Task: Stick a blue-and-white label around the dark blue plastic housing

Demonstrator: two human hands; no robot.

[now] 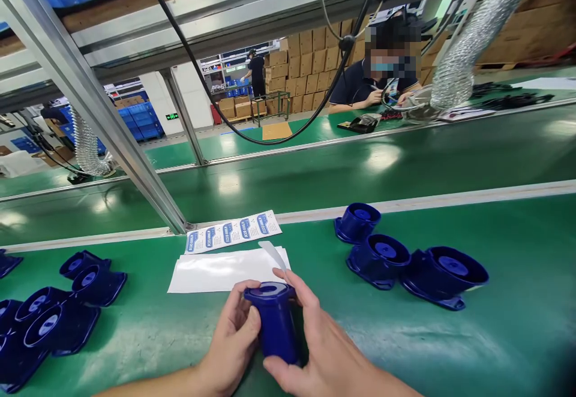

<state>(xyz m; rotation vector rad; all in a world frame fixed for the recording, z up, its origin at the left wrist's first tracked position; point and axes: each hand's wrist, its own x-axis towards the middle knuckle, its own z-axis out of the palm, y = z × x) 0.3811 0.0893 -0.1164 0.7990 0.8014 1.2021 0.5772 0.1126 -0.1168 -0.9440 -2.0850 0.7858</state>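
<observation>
Between my two hands, low in the middle of the head view, is a dark blue plastic housing, tilted with one end facing up. My left hand grips its left side, with the thumb on the near wall. My right hand closes round the right side, thumb low and fingers near the top rim. A small pale label sticks up at my right fingertips. Just beyond lie blank white sheets and a strip of printed blue-and-white labels.
Several similar blue housings stand at the left; three more housings stand at the right. A metal post rises behind the label strip. A black cable hangs across. Another person sits across the green conveyor.
</observation>
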